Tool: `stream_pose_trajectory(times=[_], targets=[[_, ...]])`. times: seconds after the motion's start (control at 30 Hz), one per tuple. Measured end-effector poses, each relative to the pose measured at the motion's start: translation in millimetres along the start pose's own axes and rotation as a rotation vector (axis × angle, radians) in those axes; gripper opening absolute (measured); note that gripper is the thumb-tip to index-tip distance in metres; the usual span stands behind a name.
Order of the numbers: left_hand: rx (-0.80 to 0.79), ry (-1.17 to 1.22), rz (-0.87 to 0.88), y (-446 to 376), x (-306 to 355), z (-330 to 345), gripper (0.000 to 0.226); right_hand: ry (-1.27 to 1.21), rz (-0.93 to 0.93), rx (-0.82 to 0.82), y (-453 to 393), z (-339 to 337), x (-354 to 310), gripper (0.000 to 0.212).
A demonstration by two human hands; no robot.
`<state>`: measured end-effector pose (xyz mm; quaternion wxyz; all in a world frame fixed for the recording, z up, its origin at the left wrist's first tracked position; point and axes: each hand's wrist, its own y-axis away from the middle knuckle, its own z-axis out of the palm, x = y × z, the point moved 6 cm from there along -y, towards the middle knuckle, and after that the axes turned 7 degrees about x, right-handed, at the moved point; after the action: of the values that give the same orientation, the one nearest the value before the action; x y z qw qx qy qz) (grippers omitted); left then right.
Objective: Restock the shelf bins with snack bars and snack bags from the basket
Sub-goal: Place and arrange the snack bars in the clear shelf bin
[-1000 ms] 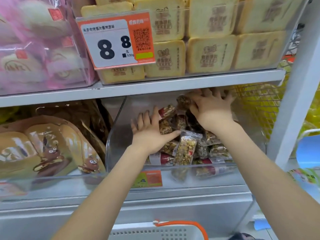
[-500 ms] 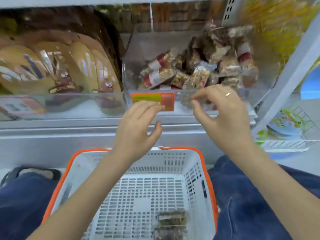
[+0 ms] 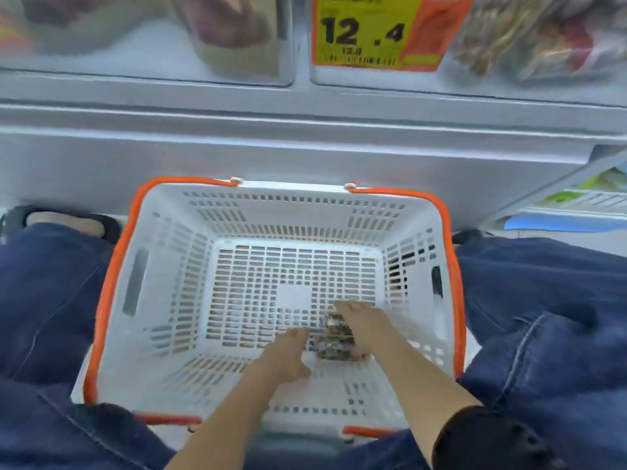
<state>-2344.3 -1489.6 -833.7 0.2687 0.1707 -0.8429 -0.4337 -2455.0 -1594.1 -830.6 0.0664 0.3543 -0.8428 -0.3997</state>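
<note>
A white basket with an orange rim (image 3: 115, 266) stands on the floor between my knees. A few clear-wrapped snack bars (image 3: 334, 340) lie at the near right of its slotted bottom. My right hand (image 3: 368, 329) lies over their right side, fingers stretched forward; blur hides whether it grips them. My left hand (image 3: 288, 354) is just left of the bars, fingers loosely apart and holding nothing. The clear shelf bin of snack bars (image 3: 529, 39) shows blurred at the top right, above the basket.
A yellow and orange price tag (image 3: 373, 28) reading 12.4 is stuck on that bin's front. Another clear bin (image 3: 142, 35) sits to its left. A grey shelf ledge (image 3: 305, 137) runs across above the basket. My jeans-clad knees (image 3: 51, 300) flank the basket.
Both hands have left the shelf bin and dropped into the basket, down to the snack bars at its bottom. The view has tilted down from the shelf to the basket.
</note>
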Motion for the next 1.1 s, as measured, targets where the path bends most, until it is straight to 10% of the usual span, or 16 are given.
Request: stream_pose_trajectory(times=[0.73, 1.1], targets=[[0.010, 0.320, 0.004, -29.7, 26.7, 10.3, 0.033, -0.086, 0.096, -0.186, -1.8, 29.5, 13.1, 0.039], [-0.029, 0.651, 0.007, 8.4, 34.3, -43.7, 0.009, -0.425, 0.042, -0.143, 24.1, -45.3, 1.7, 0.049]])
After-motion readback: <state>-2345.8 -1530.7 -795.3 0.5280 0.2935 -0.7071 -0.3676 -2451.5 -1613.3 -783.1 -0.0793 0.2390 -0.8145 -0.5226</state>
